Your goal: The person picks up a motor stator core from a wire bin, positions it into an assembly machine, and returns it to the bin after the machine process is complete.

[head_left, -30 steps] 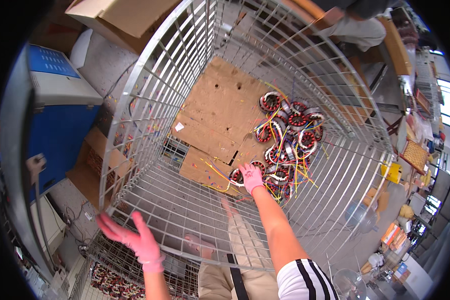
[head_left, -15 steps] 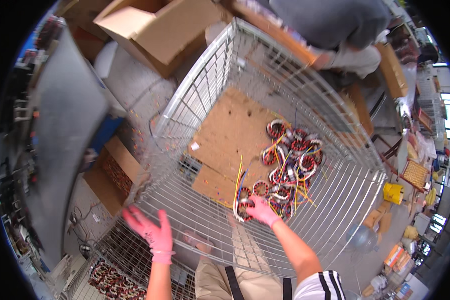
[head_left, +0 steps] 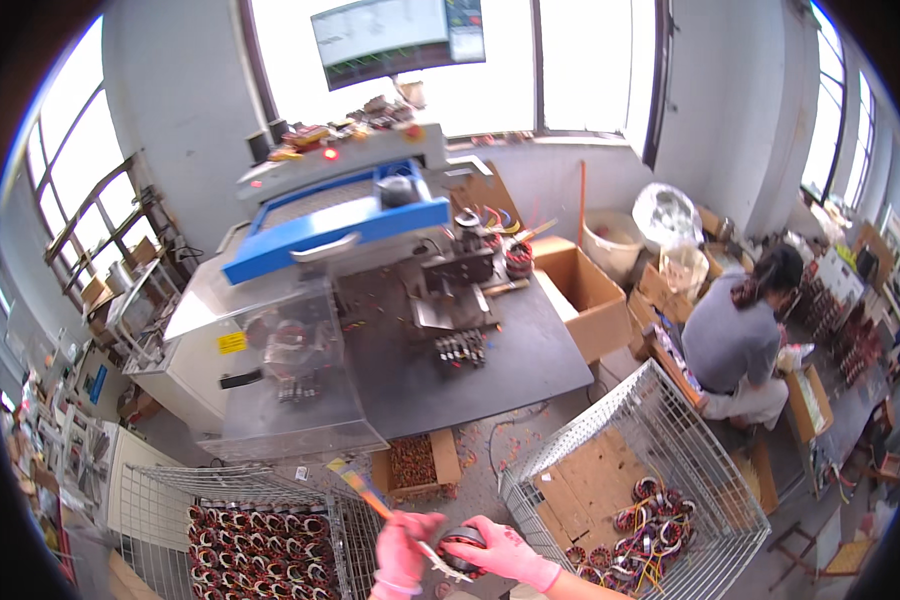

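Note:
In front of me, low in the view, I hold a ring-shaped motor stator (head_left: 458, 553) with a dark rim and pale wires. My right hand (head_left: 505, 552), in a pink glove, is closed around its right side. The pink-gloved left hand (head_left: 402, 550) is closed on the stator's wires (head_left: 372, 496), whose yellow and orange ends stick out up and to the left. Right of my hands, a wire basket (head_left: 535, 505) carries loose stators (head_left: 660, 520) with coloured wires beside brown cardboard. A second wire basket (head_left: 150, 510) on the left contains stators (head_left: 255, 550) in rows.
Ahead stands a dark worktable (head_left: 450, 385) with a blue-framed machine (head_left: 340, 220), a clear guard (head_left: 300, 370) and a metal fixture (head_left: 455, 280). A box of small scraps (head_left: 420, 462) sits below its front edge. A seated person (head_left: 735, 335) works at the right, near an open cardboard box (head_left: 585, 300).
My view has swung from the right basket up toward the worktable. The right hand has lifted a stator out of that basket, and the left, open before, has closed on its wires.

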Demonstrator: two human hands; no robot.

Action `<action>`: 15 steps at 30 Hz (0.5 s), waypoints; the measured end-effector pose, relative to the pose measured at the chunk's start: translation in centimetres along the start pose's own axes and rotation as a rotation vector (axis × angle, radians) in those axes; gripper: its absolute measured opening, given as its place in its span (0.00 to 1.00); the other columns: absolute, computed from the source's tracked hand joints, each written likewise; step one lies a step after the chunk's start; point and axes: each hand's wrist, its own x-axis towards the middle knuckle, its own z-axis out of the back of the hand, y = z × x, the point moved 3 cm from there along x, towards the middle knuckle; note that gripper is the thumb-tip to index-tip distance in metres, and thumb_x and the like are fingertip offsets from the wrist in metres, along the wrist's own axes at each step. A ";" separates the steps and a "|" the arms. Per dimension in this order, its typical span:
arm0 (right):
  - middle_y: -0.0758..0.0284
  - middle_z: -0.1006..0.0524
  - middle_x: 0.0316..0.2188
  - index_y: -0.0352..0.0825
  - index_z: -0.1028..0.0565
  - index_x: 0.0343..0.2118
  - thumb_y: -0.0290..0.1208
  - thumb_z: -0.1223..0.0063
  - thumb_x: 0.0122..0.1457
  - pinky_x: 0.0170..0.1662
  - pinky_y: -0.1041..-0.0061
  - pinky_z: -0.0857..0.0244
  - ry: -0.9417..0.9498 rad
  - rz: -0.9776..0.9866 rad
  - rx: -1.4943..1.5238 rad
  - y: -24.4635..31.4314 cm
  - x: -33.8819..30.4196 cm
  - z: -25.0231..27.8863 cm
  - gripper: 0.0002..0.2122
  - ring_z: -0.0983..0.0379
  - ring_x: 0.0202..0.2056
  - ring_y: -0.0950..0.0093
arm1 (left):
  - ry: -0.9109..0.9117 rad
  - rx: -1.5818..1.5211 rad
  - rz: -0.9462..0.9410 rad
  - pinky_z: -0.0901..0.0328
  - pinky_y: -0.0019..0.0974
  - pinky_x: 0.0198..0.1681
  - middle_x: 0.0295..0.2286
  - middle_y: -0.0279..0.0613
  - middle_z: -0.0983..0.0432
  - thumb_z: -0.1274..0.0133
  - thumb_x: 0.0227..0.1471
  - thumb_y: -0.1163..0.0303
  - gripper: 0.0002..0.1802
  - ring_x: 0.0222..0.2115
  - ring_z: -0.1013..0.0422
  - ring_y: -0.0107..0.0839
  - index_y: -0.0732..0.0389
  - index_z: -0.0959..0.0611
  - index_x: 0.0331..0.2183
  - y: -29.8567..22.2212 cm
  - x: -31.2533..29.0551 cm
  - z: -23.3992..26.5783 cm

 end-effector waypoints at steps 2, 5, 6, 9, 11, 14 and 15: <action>0.52 0.22 0.34 0.27 0.32 0.46 0.53 0.46 0.55 0.39 0.68 0.29 -0.099 0.208 -0.142 3.6 -0.2 -3.6 0.29 0.21 0.35 0.62 | -0.203 -0.447 -0.154 0.29 0.54 0.44 0.18 0.40 0.31 0.62 0.63 0.58 0.25 0.29 0.26 0.45 0.58 0.34 0.16 -6.2 0.3 3.3; 0.53 0.22 0.35 0.28 0.33 0.45 0.50 0.47 0.57 0.39 0.67 0.30 0.002 0.284 -0.130 8.7 -0.7 -8.0 0.27 0.21 0.34 0.60 | -0.292 -0.532 -0.446 0.26 0.49 0.44 0.17 0.36 0.31 0.62 0.64 0.58 0.25 0.27 0.24 0.38 0.56 0.36 0.16 -14.4 -0.5 10.6; 0.53 0.21 0.35 0.28 0.32 0.45 0.49 0.48 0.57 0.38 0.67 0.29 -0.006 0.292 -0.148 9.5 -0.9 -8.4 0.25 0.21 0.34 0.62 | -0.310 -0.511 -0.559 0.26 0.50 0.43 0.17 0.35 0.31 0.60 0.63 0.58 0.24 0.26 0.24 0.38 0.56 0.36 0.16 -16.4 -1.3 11.9; 0.58 0.21 0.31 0.29 0.30 0.43 0.43 0.48 0.58 0.35 0.72 0.28 -0.053 0.390 -0.244 10.8 -1.9 -5.7 0.20 0.21 0.29 0.69 | -0.463 -0.181 -0.813 0.28 0.43 0.44 0.20 0.38 0.29 0.60 0.61 0.63 0.19 0.26 0.26 0.37 0.59 0.31 0.19 -26.1 -4.9 23.3; 0.58 0.21 0.29 0.28 0.29 0.42 0.38 0.47 0.58 0.29 0.76 0.28 -0.174 0.213 -0.159 10.2 -1.8 -2.5 0.17 0.22 0.29 0.74 | -0.505 0.028 -0.898 0.30 0.42 0.42 0.26 0.42 0.22 0.60 0.59 0.66 0.16 0.27 0.26 0.39 0.63 0.25 0.23 -29.1 -4.9 25.5; 0.55 0.22 0.30 0.28 0.30 0.42 0.41 0.47 0.59 0.36 0.69 0.30 -0.337 0.332 -0.140 11.2 0.9 -1.2 0.19 0.23 0.33 0.67 | -0.300 1.147 -0.394 0.31 0.41 0.41 0.25 0.47 0.23 0.57 0.57 0.62 0.17 0.27 0.26 0.42 0.66 0.22 0.28 -20.8 -0.6 25.8; 0.55 0.22 0.31 0.29 0.30 0.43 0.41 0.47 0.59 0.39 0.68 0.31 -0.341 0.312 -0.122 10.6 2.5 -0.2 0.19 0.23 0.34 0.65 | -0.164 1.917 -0.371 0.31 0.40 0.39 0.25 0.48 0.23 0.55 0.56 0.61 0.18 0.27 0.26 0.42 0.67 0.21 0.30 -17.6 0.7 23.8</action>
